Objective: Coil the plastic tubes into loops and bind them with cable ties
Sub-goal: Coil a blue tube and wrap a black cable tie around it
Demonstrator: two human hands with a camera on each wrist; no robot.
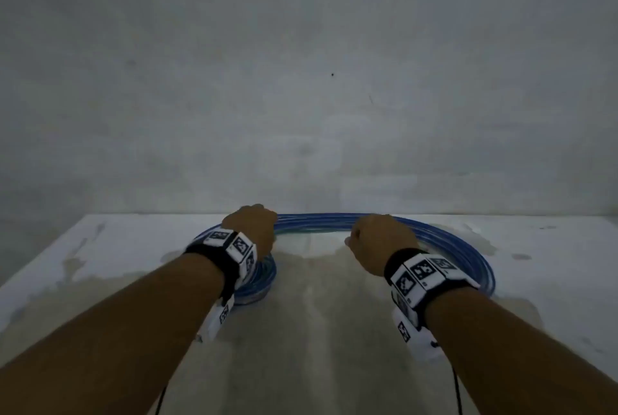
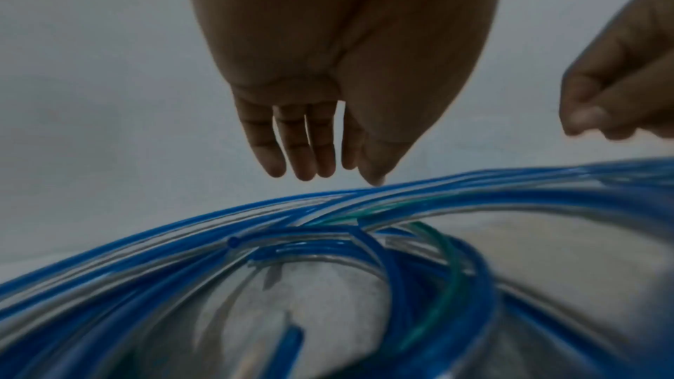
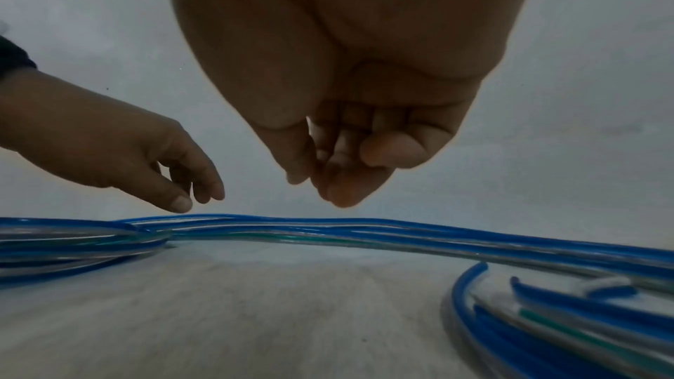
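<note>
A bundle of blue and clear plastic tubes [image 1: 314, 220], with one green tube [image 2: 452, 284] among them, lies in a wide loose coil at the far edge of the white table [image 1: 317, 331]. My left hand [image 1: 254, 227] hovers over the coil's left side, its fingers [image 2: 302, 154] straight and its thumb tip just above the top tube [image 2: 437, 201]. My right hand [image 1: 381, 240] hangs over the far run of tubes [image 3: 328, 229] with its fingers [image 3: 339, 183] loosely curled, holding nothing. No cable tie shows in any view.
A bare grey wall [image 1: 301, 80] rises right behind the table's far edge. Several cut tube ends [image 3: 481, 265] lie inside the coil on the right. The table's near half [image 1: 317, 364] is worn and stained.
</note>
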